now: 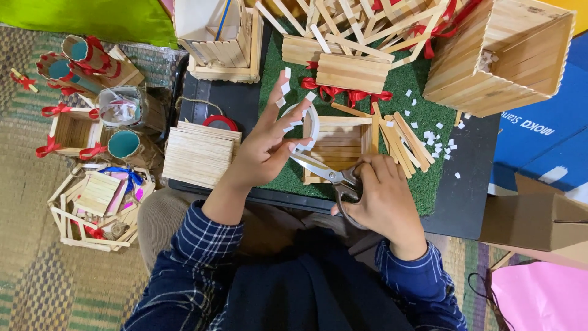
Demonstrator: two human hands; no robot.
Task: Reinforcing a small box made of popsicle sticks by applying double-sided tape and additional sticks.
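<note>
Above a small open popsicle-stick box (335, 144), the left hand (264, 150) pinches a thin, floppy, lightweight white paper strip (311, 125) by its end while the right hand (383, 199) grips scissors (327, 175), blades parted at the strip.

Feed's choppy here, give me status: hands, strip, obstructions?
Left hand pinching white strip. Right hand gripping scissors, blades at strip's end. Nothing between them; wooden tray underneath.
</note>
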